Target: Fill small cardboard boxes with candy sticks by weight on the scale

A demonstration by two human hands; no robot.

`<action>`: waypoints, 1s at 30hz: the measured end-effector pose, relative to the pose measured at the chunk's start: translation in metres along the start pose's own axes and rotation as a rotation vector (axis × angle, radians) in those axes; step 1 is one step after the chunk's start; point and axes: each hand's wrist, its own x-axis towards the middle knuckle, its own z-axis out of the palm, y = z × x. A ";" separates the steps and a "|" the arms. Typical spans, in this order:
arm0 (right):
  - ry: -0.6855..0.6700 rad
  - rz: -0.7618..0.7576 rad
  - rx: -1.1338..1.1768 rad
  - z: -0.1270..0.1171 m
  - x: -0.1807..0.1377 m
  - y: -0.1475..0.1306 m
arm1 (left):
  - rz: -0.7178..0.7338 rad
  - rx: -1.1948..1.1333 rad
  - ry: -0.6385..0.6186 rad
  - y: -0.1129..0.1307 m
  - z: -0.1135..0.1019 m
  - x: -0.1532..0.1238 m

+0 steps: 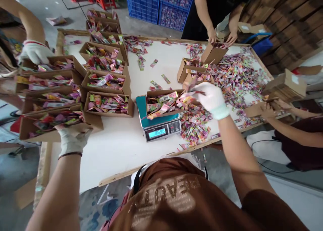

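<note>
My right hand (210,98), in a white glove, is closed on a few colourful sachets just right of the open cardboard box (165,103) that sits on the teal digital scale (158,125). The box is full of sachets and the display is lit. My left hand (73,137), also gloved, grips the edge of a filled cardboard box (54,123) at the table's left front. A big heap of loose sachets (227,79) covers the right side of the white table (121,147).
Several filled boxes (107,81) stand in rows on the left. Another person's gloved hand (35,51) reaches in at far left. A person across the table handles a box (214,52); another person's arm (285,123) rests at right. Blue crates (161,5) stand behind.
</note>
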 end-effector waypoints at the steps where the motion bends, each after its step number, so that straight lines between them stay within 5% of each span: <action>1: 0.029 0.018 -0.056 -0.019 -0.011 0.006 | -0.140 -0.090 0.033 -0.001 0.003 0.001; 4: -0.005 0.215 -0.381 -0.064 -0.046 0.030 | -0.490 -0.282 0.138 -0.015 0.014 -0.021; 8: -0.115 0.550 -0.589 -0.076 -0.075 0.044 | -0.632 -0.226 0.126 -0.050 0.034 -0.091; 11: -0.157 0.282 -0.299 -0.043 -0.062 0.026 | -0.676 -0.172 0.081 -0.077 0.053 -0.149; 15: -0.437 -0.160 -0.109 0.044 -0.007 -0.014 | -0.676 -0.130 -0.018 -0.095 0.075 -0.213; 20: -0.845 -0.095 -0.189 0.145 0.052 -0.040 | -0.621 -0.110 -0.135 -0.091 0.082 -0.255; 23: -0.822 -0.079 -0.178 0.161 0.060 -0.040 | -0.580 -0.090 -0.132 -0.087 0.077 -0.265; 30: -0.653 -0.115 -0.002 0.130 0.043 -0.014 | -0.538 -0.010 -0.100 -0.075 0.072 -0.266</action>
